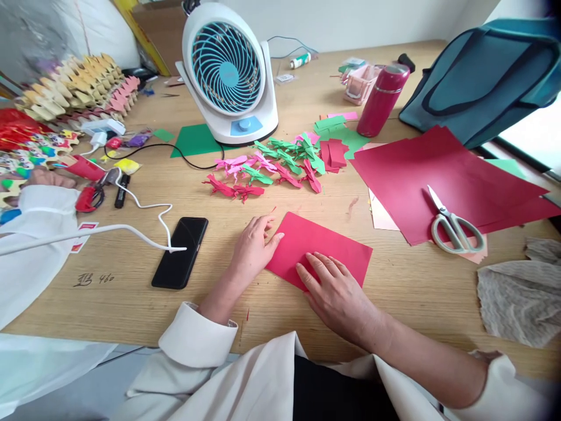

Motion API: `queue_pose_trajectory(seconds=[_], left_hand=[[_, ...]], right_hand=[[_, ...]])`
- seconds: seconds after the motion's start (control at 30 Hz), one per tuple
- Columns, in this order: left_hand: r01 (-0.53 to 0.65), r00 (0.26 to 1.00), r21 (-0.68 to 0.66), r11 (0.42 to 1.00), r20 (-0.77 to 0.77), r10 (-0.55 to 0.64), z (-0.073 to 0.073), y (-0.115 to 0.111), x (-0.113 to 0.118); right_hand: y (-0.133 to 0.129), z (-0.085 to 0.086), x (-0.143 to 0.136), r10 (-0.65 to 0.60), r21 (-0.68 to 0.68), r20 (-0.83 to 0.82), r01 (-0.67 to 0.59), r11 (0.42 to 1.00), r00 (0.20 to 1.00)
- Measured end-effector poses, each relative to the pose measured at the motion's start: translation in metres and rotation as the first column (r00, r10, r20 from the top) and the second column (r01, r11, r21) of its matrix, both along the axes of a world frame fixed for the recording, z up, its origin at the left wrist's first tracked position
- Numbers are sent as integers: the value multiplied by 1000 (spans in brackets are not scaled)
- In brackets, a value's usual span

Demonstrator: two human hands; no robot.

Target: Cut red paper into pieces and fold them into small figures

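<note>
A rectangle of red paper (pixel 322 237) lies on the wooden table in front of me. My right hand (pixel 337 286) rests on its near part, fingers stretched out flat on the sheet. At the paper's left corner is my left hand (pixel 256 245), its thumb touching the edge and its fingers loosely curved and apart. Beyond the sheet sits a cluster of small folded paper pieces in green (pixel 302 153), pink (pixel 236 165) and red (pixel 249 192). Scissors with pale handles (pixel 453 228) lie on large red sheets (pixel 407 175) to the right.
A fan (pixel 228 76) stands at the back. A phone (pixel 180 254) with a white cable lies left, near another person's sleeve (pixel 46 216). A red thermos (pixel 383 99), a teal bag (pixel 477 82) and a grey cloth (pixel 521 298) are on the right.
</note>
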State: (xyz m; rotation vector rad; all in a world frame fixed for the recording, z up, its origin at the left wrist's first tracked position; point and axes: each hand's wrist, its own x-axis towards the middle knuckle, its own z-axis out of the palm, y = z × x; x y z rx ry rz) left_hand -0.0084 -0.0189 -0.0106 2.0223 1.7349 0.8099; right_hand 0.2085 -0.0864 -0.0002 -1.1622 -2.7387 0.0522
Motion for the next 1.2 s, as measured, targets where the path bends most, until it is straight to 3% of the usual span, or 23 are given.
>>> queue_pose_trajectory(seconds=[0.1,0.17,0.27,0.4,0.47,0.67,0.87,0.93,1.03,1.13,1.2], left_hand=[[46,997,44,998,-57,-43,1,-1,2],[69,995,77,995,-72,-63,2,0,4],[65,998,113,992,-13,-64,3,3,2],[-7,995,163,987,99,-10,9,8,-5],[-48,990,185,981,137,23,12,12,-11],[-140,971,210,968,221,92,18,20,-29],[-232,934,206,951,321,158,27,24,-45],[-257,921,199,946,348,177,28,25,-50],[-299,886,178,938,416,204,26,27,-57],[-343,865,131,930,431,258,23,28,-61],[-339,857,43,940,426,290,23,26,-60]], right_hand=[[2,-1,-1,-96,7,-17,96,995,995],[0,1,-1,-87,-26,-37,86,996,995],[-5,7,-2,103,-127,-80,-113,986,991],[-16,10,-4,445,-206,-151,-469,859,882],[-24,6,-6,510,-181,-163,-533,826,845],[-43,-11,-9,497,11,-224,-507,862,839],[-43,-2,-6,562,109,-243,-554,826,791],[-35,5,-3,554,154,-227,-532,833,801],[-14,16,7,449,265,-246,-386,884,859],[11,26,27,254,305,-287,-164,938,924],[24,31,40,55,297,-333,49,954,941]])
